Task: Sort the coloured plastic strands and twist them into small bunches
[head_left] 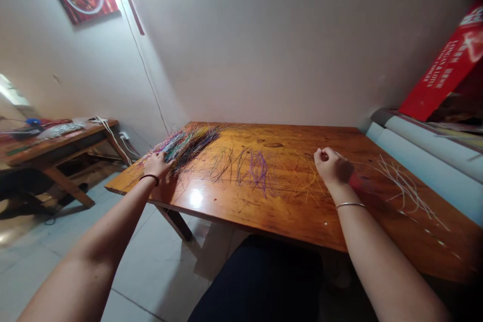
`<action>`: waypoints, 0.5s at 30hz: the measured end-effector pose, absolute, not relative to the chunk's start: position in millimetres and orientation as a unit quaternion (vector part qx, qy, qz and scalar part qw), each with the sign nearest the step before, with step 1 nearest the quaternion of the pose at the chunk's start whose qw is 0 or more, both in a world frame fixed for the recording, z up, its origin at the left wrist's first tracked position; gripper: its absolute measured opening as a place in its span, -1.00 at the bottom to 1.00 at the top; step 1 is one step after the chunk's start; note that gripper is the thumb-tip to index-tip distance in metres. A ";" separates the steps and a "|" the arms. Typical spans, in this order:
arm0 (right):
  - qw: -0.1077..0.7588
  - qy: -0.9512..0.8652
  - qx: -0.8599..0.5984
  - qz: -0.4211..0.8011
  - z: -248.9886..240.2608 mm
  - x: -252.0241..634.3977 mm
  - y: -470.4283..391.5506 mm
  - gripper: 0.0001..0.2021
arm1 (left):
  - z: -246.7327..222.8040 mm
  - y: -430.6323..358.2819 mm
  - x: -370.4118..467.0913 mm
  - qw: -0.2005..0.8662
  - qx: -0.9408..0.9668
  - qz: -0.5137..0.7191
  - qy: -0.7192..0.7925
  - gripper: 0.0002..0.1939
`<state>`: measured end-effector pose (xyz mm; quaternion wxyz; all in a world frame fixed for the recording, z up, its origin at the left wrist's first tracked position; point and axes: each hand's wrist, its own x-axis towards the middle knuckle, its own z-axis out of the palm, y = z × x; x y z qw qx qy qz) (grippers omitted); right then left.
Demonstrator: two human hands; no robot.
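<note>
A thick bundle of thin coloured wires (pixel 198 143) lies at the left end of the wooden table. My left hand (pixel 158 163), with a dark bead bracelet, rests at the near left end of that bundle, its fingers closing among the strands. Over the right half of the table is my right hand (pixel 331 163), wearing a silver bangle. Its fingers are curled together in a pinch; whatever they hold is too thin to make out. Between the hands lie loose purple wires (pixel 260 168), dark strands (pixel 222 166) and yellow-orange wires (pixel 307 176). White wires (pixel 405 183) are spread right of my right hand.
The wooden table (pixel 234 206) stands against the wall. Pale rolls (pixel 426 146) and a red box (pixel 445 68) sit along its right side. Another table (pixel 68 146) with piled materials and white cables stands at the left. My dark-clothed leg (pixel 260 282) is below the front edge.
</note>
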<state>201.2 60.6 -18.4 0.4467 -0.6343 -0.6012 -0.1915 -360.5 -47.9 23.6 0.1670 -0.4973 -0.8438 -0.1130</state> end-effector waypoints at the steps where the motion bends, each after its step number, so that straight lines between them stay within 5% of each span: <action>1: 0.446 -0.602 -0.634 -0.192 -18.5 201.0 60.6 -0.70 | 24.7 -48.3 -359.9 0.177 -0.499 -0.126 -0.839 -0.41; 5: 0.446 -0.603 -0.634 -0.190 -18.9 200.5 60.1 -0.71 | 38.6 -38.2 -357.5 0.191 -0.507 -0.168 -0.823 -0.51; 8: 0.444 -0.604 -0.634 -0.192 -20.1 200.8 60.2 -0.71 | 60.0 -14.6 -359.2 0.107 -0.518 -0.194 -0.826 -0.60; 15: 0.443 -0.602 -0.637 -0.190 -23.6 202.5 64.8 -0.70 | 83.7 41.4 -363.4 0.090 -0.559 -0.187 -0.803 -0.57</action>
